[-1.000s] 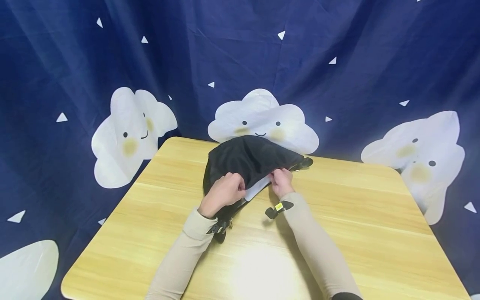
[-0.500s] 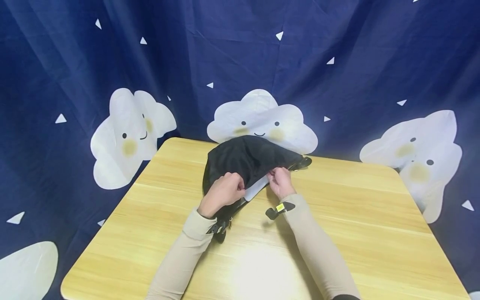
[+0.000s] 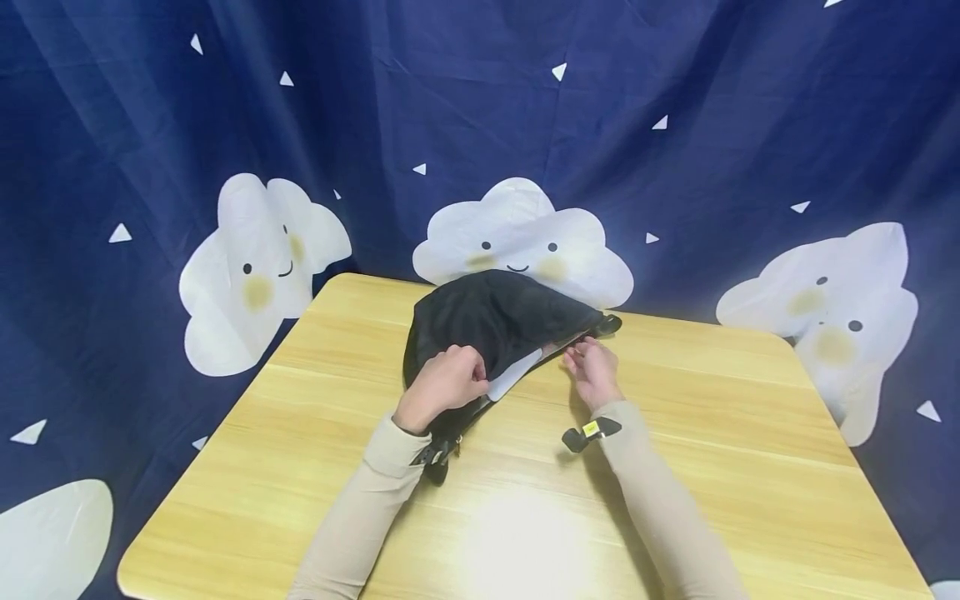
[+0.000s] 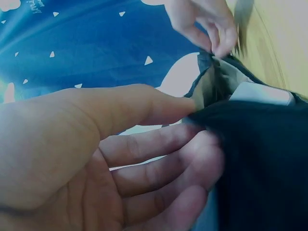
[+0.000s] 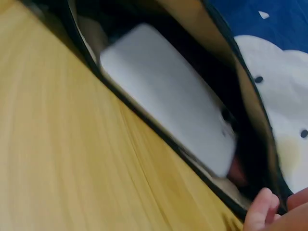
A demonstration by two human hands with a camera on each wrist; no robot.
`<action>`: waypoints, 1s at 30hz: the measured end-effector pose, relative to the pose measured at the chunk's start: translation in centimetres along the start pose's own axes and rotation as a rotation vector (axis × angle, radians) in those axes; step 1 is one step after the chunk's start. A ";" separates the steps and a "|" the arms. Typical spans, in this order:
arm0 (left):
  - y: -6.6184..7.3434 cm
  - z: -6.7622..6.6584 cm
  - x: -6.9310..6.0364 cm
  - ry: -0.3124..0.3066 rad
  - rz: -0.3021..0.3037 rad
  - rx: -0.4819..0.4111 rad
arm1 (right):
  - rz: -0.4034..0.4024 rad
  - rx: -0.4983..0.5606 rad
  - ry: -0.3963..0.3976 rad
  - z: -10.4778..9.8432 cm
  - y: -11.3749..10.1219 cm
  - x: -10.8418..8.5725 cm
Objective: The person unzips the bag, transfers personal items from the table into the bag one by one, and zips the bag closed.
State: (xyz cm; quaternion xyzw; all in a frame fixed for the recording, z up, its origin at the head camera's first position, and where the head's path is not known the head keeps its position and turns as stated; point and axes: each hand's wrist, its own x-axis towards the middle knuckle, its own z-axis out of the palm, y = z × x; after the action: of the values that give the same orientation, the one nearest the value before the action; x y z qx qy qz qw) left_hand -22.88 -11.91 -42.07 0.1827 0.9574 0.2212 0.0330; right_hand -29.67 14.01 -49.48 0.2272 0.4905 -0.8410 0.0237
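Observation:
A black zippered fabric bag (image 3: 480, 317) lies on the table, its mouth parted towards me. Inside sits a white flat slab (image 5: 163, 101) with rounded corners and small dark spots at one end, like a phone; its exact kind is unclear. My left hand (image 3: 447, 385) pinches the upper edge of the mouth between thumb and fingers, seen close up in the left wrist view. At the far right end of the mouth, my right hand (image 3: 596, 372) pinches the bag's edge near the zipper. Whether it holds the zipper pull itself is hidden.
The light wooden table (image 3: 712, 433) ends just behind the bag. A dark blue curtain (image 3: 480, 100) with cloud prints hangs behind it. Black strap ends (image 3: 611, 325) stick out at the bag's right corner.
My right hand has slid right along the bag's mouth towards its right corner, exposing more of the opening. The left hand keeps its hold in place.

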 end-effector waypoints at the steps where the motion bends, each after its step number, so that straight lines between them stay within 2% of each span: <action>1: 0.0 -0.1 -0.1 -0.008 -0.009 0.003 | -0.013 -0.023 0.032 -0.5 -0.3 0.0; 6: -0.6 -1.2 -0.9 -0.017 -0.042 -0.016 | -0.115 -0.110 0.136 -2.0 -2.2 0.8; 8: -1.2 -1.4 -1.5 -0.013 -0.054 -0.026 | -0.156 -0.177 0.164 -2.4 -3.0 1.3; 12: -2.8 -1.5 -3.8 0.033 -0.092 -0.014 | -0.233 -0.405 0.183 -3.1 -4.8 2.4; 14: -3.7 -1.4 -5.3 0.071 -0.145 -0.004 | -0.263 -0.543 0.167 -3.5 -5.6 2.8; 16: -4.5 -1.1 -6.8 0.080 -0.216 -0.007 | -0.290 -0.664 0.123 -3.7 -6.2 3.2; 19: -5.2 -0.5 -8.3 -0.007 -0.329 -0.055 | -0.300 -0.813 0.045 -4.0 -6.7 3.7; 22: -5.6 0.5 -8.8 -0.125 -0.369 -0.156 | -0.295 -0.885 -0.010 -4.2 -6.8 4.0; 25: -5.9 1.7 -8.9 -0.173 -0.343 -0.234 | -0.276 -0.923 -0.029 -4.2 -6.7 4.1; 30: -6.3 3.1 -9.1 -0.164 -0.287 -0.312 | -0.280 -0.987 -0.077 -3.7 -6.3 4.4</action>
State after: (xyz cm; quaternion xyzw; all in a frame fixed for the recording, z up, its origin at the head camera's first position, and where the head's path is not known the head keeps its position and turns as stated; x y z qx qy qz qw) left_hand -16.07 -19.27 -47.75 0.0544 0.9219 0.3441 0.1696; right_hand -33.94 21.18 -47.69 0.0901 0.8535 -0.5122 0.0334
